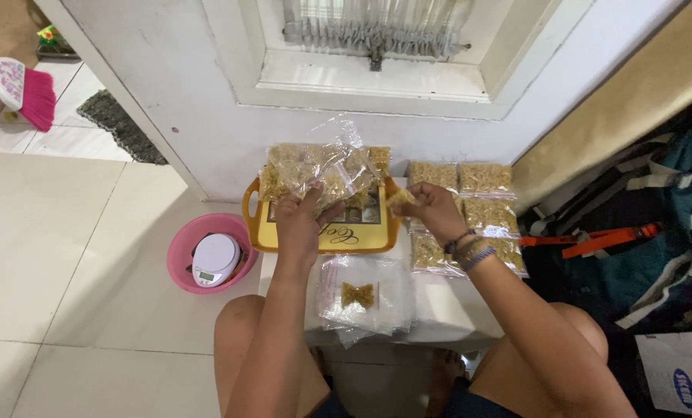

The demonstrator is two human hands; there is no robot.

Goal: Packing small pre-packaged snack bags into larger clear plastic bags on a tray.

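Empty plastic bags [365,298] before yellow tray [254,220], pink bowl [187,246] aside.

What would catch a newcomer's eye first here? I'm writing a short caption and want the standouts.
At the centre, the left hand grips a big clear bag of golden snacks over a yellow tray, while the right hand pinches a small clump of them. Filled packets lie in rows to the right, and a pink basin holding a white scale sits on the floor at left.
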